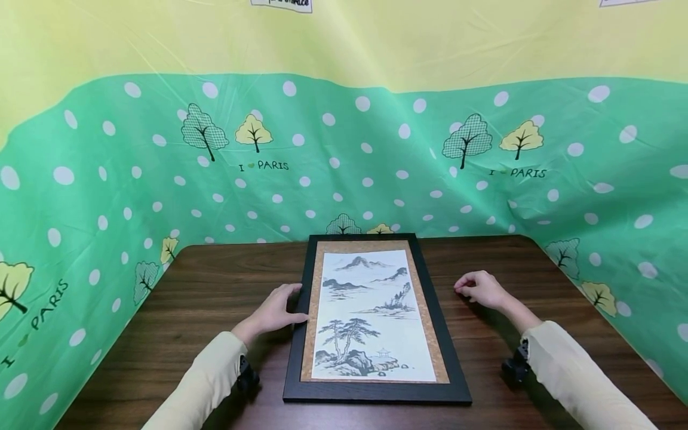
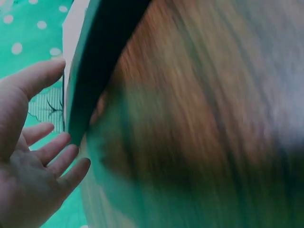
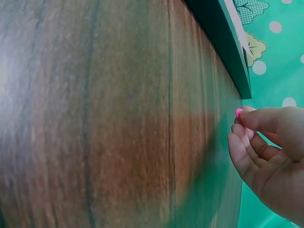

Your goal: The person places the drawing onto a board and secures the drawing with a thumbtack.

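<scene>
A black-framed board (image 1: 376, 391) lies on the table, with a cork-like border (image 1: 441, 358) around a white sheet (image 1: 371, 310) printed with an ink landscape of mountains, trees and a pavilion. At the frame's left side is my left hand (image 1: 276, 307), its thumb tip over the black edge and its fingers extended along the side. In the left wrist view those fingers (image 2: 59, 154) are spread and relaxed beside the frame. To the right of the frame, my right hand (image 1: 481, 288) pinches a tiny pink thing (image 3: 238, 112) between thumb and forefinger; most of it is hidden by the fingertips.
The dark wooden table (image 1: 215, 286) stretches out on both sides of the frame. Behind it hangs a green and yellow curtain (image 1: 371, 149) with white dots and printed trees, close to the frame's far end. Black wrist cameras (image 1: 516, 363) sit below both sleeves.
</scene>
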{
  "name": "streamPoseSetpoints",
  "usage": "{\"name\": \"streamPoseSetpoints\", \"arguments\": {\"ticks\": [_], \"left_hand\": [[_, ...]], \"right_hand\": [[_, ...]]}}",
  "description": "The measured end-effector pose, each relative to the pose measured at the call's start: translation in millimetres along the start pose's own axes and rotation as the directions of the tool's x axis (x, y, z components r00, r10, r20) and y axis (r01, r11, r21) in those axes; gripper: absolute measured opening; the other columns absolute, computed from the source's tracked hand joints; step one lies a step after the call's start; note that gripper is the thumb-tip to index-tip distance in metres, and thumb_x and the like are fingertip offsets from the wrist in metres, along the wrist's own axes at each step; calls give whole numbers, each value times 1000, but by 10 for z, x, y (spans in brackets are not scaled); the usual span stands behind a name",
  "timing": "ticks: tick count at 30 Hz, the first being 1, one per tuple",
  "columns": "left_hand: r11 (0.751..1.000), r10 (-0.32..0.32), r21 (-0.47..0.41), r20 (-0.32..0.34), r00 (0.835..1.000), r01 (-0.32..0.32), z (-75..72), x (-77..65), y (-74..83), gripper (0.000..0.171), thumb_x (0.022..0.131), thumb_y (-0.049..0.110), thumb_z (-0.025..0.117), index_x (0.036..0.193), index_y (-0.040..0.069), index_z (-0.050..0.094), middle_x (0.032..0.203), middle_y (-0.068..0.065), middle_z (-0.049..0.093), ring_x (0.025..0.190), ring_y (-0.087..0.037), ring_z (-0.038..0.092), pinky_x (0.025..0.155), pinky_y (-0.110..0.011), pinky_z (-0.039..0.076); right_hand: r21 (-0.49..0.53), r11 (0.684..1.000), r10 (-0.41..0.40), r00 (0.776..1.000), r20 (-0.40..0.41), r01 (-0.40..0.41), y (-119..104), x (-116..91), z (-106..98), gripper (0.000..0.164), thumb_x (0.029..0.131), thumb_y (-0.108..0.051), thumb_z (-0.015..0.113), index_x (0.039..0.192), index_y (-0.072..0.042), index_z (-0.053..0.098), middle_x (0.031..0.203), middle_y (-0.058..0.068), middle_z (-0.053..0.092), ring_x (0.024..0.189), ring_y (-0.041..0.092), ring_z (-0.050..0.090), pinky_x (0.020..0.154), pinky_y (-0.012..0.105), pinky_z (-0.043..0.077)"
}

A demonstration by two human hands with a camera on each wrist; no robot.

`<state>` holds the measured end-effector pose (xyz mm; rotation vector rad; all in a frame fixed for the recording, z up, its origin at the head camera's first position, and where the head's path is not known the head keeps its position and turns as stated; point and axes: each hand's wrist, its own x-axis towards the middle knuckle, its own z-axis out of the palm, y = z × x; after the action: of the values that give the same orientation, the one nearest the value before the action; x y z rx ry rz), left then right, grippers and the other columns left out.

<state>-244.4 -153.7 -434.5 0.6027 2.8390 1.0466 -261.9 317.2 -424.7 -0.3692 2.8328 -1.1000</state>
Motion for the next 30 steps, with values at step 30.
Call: {"name": "streamPoseSetpoints", "arguments": {"ticks": [30], "left_hand": [[999, -34, -6, 46, 998, 35, -1, 20, -82, 70, 73, 25, 76, 128, -6, 47, 123, -19, 52, 114, -31, 48, 93, -44, 39]], "right_hand": [[102, 995, -12, 1000, -4, 12, -487, 653, 183, 17, 88, -2, 55, 97, 10, 63, 92, 19, 61, 77, 23, 57, 65, 34, 52]]}}
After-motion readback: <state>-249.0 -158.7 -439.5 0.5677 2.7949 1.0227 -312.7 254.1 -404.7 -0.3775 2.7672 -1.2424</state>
